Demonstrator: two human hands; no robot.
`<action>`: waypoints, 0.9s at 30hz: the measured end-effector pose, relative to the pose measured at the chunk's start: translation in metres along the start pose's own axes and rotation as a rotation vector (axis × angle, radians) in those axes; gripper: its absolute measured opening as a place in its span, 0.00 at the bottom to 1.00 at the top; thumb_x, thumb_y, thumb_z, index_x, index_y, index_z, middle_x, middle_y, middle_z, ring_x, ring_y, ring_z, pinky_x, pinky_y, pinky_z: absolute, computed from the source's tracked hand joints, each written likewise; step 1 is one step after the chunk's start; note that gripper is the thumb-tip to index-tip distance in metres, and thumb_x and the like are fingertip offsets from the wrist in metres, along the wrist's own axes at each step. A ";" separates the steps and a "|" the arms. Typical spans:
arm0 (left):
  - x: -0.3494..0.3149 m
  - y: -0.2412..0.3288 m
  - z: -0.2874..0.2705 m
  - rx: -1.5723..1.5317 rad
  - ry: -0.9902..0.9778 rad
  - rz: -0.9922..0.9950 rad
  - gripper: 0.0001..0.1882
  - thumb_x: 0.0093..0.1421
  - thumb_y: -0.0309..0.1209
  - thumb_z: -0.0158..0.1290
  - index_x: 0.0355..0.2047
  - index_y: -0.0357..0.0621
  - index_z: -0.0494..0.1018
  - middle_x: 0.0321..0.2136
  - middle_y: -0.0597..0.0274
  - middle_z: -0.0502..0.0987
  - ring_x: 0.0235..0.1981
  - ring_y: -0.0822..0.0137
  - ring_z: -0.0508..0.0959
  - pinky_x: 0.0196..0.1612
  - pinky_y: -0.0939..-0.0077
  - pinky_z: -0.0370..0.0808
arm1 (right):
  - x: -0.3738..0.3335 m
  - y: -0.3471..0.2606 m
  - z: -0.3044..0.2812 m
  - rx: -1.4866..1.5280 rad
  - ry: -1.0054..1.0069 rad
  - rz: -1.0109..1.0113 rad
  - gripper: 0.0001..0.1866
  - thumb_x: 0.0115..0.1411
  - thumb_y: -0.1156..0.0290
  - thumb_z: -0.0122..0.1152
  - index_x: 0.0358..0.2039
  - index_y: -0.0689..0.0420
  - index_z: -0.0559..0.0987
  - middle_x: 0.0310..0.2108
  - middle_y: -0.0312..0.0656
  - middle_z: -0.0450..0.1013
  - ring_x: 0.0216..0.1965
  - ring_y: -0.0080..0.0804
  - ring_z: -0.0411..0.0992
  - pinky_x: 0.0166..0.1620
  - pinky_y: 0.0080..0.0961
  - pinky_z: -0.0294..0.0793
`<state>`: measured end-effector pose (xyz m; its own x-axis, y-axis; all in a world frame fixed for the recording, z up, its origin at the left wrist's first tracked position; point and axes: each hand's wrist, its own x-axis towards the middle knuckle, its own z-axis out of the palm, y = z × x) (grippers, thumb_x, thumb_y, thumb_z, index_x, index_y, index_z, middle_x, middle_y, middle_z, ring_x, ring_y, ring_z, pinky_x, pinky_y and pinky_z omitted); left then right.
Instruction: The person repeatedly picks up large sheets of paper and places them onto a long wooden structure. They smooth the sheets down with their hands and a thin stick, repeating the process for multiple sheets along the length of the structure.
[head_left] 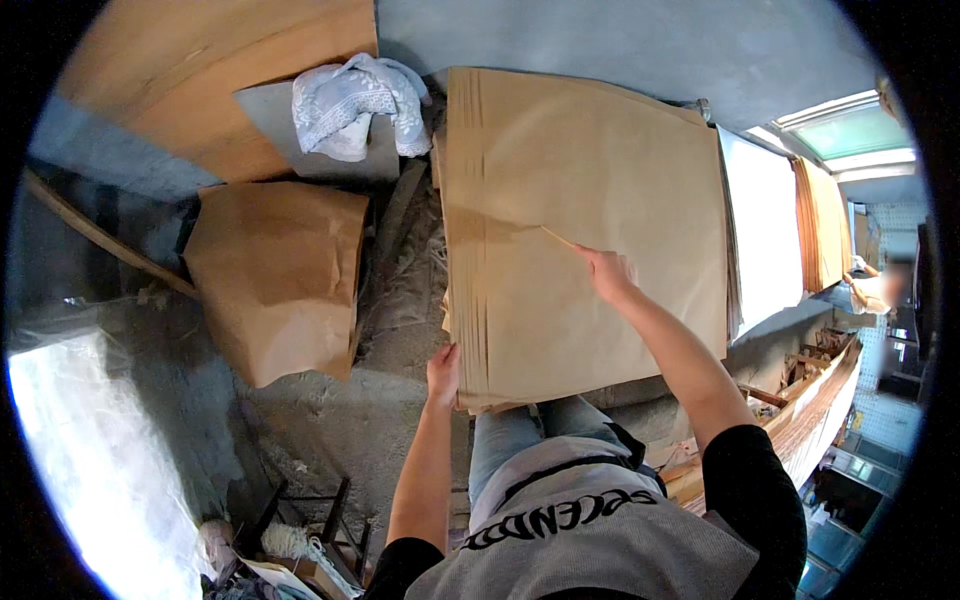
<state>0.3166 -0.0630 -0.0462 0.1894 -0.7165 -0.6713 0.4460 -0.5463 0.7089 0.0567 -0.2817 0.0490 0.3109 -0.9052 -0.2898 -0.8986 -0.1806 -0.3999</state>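
Note:
A large stack of brown paper sheets (600, 220) lies in front of me, the left edges of its top sheets fanned out in narrow steps. My right hand (610, 274) is closed round a thin, light wooden stick (558, 236). The stick points left over the middle of the top sheet; whether its tip touches the paper I cannot tell. At the near left corner, my left hand (443, 374) grips the edge of the sheets, with part of its fingers hidden.
Left of the stack, a folded brown sheet (275, 270) covers something. Beyond it, a white patterned cloth (360, 105) rests on a grey board. White (765, 225) and orange-brown (820, 225) paper stacks continue rightward. Another person (868, 290) stands at the far right, near long wooden boards (820, 410).

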 end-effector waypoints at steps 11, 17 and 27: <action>-0.015 0.023 0.010 -0.090 0.047 -0.117 0.15 0.57 0.34 0.48 0.37 0.32 0.71 0.31 0.65 0.74 0.32 0.77 0.71 0.36 0.83 0.67 | 0.039 -0.054 0.015 -0.027 -0.119 0.096 0.16 0.57 0.70 0.42 0.44 0.44 0.72 0.21 0.42 0.70 0.23 0.31 0.69 0.26 0.32 0.70; -0.004 -0.003 -0.001 -0.245 0.052 -0.205 0.15 0.56 0.34 0.48 0.37 0.33 0.71 0.32 0.65 0.74 0.34 0.76 0.71 0.38 0.83 0.67 | 0.029 -0.063 -0.034 -0.346 -0.182 0.037 0.25 0.52 0.78 0.42 0.47 0.37 0.69 0.25 0.43 0.71 0.24 0.38 0.71 0.27 0.34 0.70; -0.007 -0.001 -0.002 -0.229 0.049 -0.205 0.17 0.57 0.34 0.47 0.42 0.33 0.68 0.36 0.63 0.73 0.37 0.73 0.71 0.41 0.81 0.66 | 0.030 -0.007 0.034 -0.097 0.017 -0.135 0.20 0.53 0.73 0.46 0.46 0.37 0.70 0.25 0.46 0.72 0.25 0.35 0.70 0.29 0.32 0.70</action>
<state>0.3165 -0.0564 -0.0421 0.1148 -0.5766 -0.8089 0.6633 -0.5616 0.4945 0.0830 -0.2947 0.0133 0.4261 -0.8765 -0.2242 -0.8751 -0.3365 -0.3478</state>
